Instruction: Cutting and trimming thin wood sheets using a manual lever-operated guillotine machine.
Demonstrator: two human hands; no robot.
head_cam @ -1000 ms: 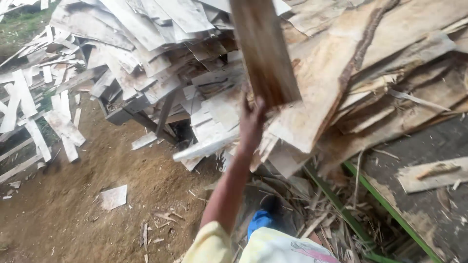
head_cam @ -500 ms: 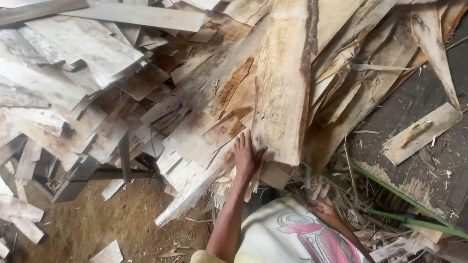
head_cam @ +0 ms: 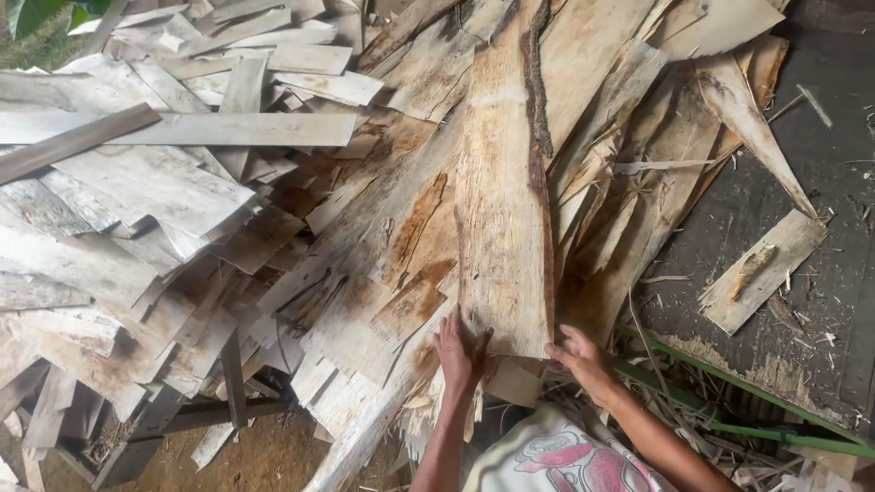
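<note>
Nearest the camera, the person's printed shirt [head_cam: 570,460] fills the lower edge of the view, with both forearms reaching forward from it. The left hand [head_cam: 460,351] lies with fingers spread flat against the near left corner of a long pale slab of wood [head_cam: 504,228]; it presses rather than grips, the palm open on the board's face. The right hand [head_cam: 583,357] is at the slab's near right corner, fingers curled loosely around the edge from below, partly open and in contact with the wood.

The slab itself rests lengthwise on top of the heap of offcuts [head_cam: 346,264], its near end at the front edge of the heap and its far end running up toward the heap's back edge, with a dark strip of bark [head_cam: 536,100] along its right side. By the look of it, the slab is already laid on the pile and is only being steadied or nudged into line; the hands have not let go, so the placing seems almost but not quite finished.

To the right, a green rail [head_cam: 729,401] borders a dark platform [head_cam: 820,164], on which a short loose plank [head_cam: 761,271] lies apart from the heap. To the far left, grey weathered boards [head_cam: 182,128] are stacked flat, and bare earth [head_cam: 273,460] shows below the heap's left front corner.
</note>
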